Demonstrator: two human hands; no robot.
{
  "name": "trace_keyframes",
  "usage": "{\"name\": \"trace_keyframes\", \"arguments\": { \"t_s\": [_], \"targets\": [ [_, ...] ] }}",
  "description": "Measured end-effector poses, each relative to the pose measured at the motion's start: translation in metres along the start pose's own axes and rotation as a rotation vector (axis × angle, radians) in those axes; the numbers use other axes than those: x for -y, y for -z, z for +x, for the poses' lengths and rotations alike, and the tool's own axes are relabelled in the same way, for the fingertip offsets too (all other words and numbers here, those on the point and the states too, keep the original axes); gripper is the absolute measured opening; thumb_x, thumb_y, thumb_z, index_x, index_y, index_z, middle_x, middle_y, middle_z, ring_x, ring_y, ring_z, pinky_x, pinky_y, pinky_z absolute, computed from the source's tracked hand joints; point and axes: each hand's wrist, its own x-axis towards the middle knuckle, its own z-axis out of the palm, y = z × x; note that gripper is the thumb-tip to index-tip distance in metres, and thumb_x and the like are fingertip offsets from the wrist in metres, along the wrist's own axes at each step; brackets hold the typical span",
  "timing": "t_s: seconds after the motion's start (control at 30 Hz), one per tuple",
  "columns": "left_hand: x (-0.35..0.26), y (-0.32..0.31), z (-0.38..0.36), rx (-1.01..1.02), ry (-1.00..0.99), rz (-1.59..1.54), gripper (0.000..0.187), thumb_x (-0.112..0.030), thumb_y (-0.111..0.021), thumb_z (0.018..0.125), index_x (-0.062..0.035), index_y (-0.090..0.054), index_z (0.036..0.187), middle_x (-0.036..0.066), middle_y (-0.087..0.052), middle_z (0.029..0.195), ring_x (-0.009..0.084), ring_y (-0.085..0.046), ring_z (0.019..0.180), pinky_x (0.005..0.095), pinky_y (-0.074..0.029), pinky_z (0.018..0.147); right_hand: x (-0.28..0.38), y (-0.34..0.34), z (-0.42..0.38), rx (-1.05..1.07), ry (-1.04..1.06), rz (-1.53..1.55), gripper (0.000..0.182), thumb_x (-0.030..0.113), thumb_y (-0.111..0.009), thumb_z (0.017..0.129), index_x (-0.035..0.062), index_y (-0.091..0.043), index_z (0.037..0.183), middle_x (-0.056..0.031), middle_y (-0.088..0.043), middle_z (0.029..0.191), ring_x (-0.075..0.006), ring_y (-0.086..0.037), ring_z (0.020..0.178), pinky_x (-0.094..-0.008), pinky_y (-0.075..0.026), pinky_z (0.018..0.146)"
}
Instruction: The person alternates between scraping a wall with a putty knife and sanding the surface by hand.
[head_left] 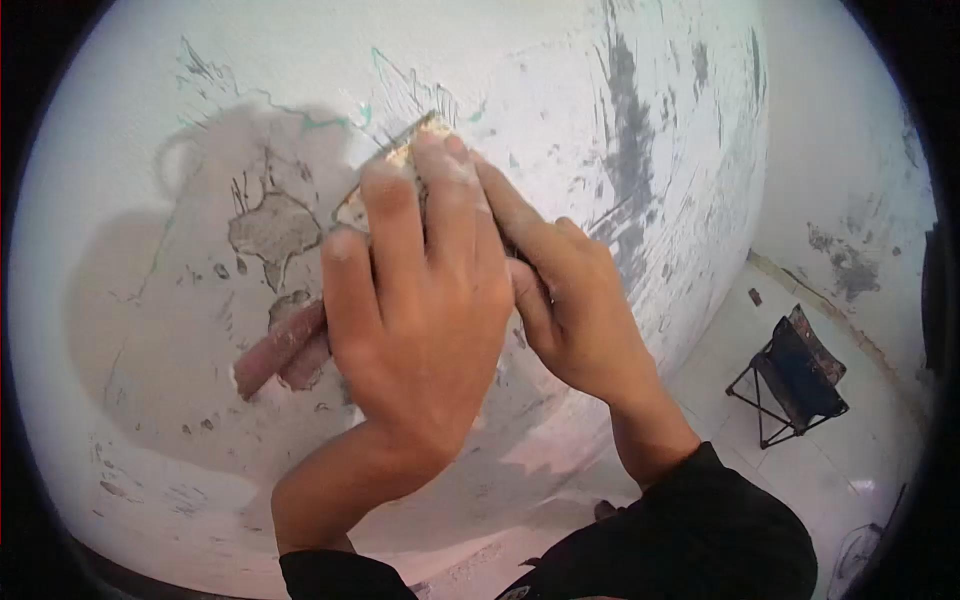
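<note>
A scraper lies slantwise against the white wall, its paint-crusted blade [352, 208] visible beyond my fingers. The reddish-brown handle [275, 355] sticks out to the lower left from under my left hand [420, 270]. That hand's fingers press down on the blade and its palm covers the middle of the tool. My right hand [575, 290] grips from the right side, its index finger reaching along to the blade's upper end; its other fingers are partly hidden. Under and around the tool are scratches, greenish lines and a bare grey patch [273, 232] where the coating is gone.
Long dark scrape marks [628, 130] run down the wall to the right. A small folding stool [795, 375] stands on the tiled floor [740, 440] at lower right. Another wall [830, 130] with a damaged patch meets this one at the corner.
</note>
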Motion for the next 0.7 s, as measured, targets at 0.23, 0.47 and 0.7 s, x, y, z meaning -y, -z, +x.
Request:
{"name": "trace_keyframes", "arguments": {
  "t_s": [0.23,0.47,0.7],
  "targets": [
    [-0.004,-0.008,0.001,-0.025,0.003,0.036,0.040,-0.020,-0.068,0.077,-0.0155,-0.071,0.116,-0.007,-0.065,0.120,0.0191,-0.055,0.110,0.0297,-0.042,0.084,-0.008,-0.004,0.001,-0.024,-0.028,0.079,0.062,0.013,-0.058,0.095,0.0031,-0.034,0.151,-0.0205,-0.060,0.077,-0.0358,-0.052,0.066,-0.0417,-0.044,0.067],
    [-0.007,-0.001,0.001,0.009,0.016,0.096,0.042,-0.020,-0.069,0.076,-0.0151,-0.071,0.117,-0.007,-0.065,0.119,0.0185,-0.054,0.111,0.0307,-0.043,0.087,-0.004,-0.005,0.000,-0.024,-0.020,0.111,0.062,0.010,-0.059,0.093,0.0025,-0.036,0.149,-0.0218,-0.061,0.079,-0.0381,-0.055,0.071,-0.0421,-0.046,0.070],
    [-0.011,0.002,0.011,0.056,0.059,0.108,0.041,-0.021,-0.070,0.075,-0.0155,-0.072,0.116,-0.006,-0.065,0.121,0.0197,-0.052,0.115,0.0335,-0.042,0.090,-0.002,-0.003,0.010,-0.029,-0.025,0.128,0.060,0.007,-0.055,0.091,0.0011,-0.038,0.148,-0.0241,-0.061,0.081,-0.0409,-0.056,0.072,-0.0448,-0.046,0.071]
  ]
}}
